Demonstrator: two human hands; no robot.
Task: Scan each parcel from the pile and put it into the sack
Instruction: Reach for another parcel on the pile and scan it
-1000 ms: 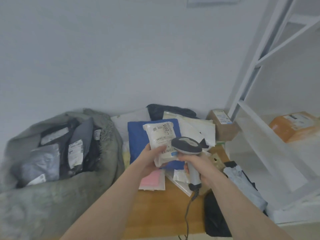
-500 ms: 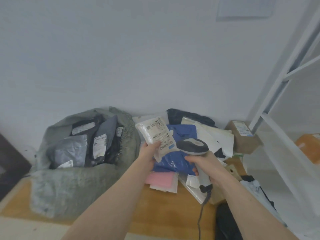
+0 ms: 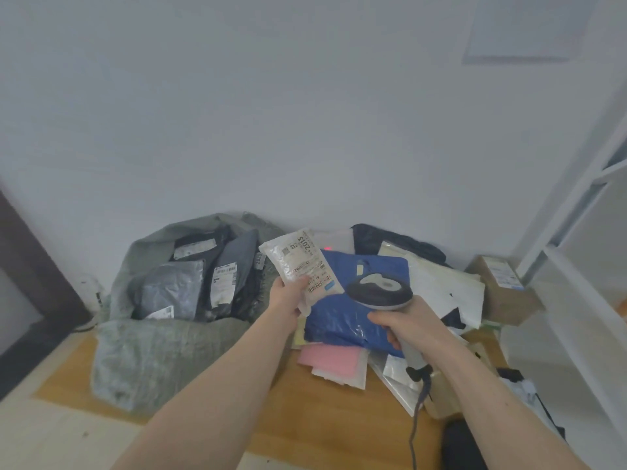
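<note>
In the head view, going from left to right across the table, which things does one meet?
Sack → white parcel held in the left hand → scanner in the right hand → cardboard box.

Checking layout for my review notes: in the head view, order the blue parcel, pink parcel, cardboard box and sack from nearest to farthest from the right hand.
1. Blue parcel, touching the right hand on its left.
2. Pink parcel, lower left.
3. Cardboard box, to the right by the wall.
4. Sack, far left.
</note>
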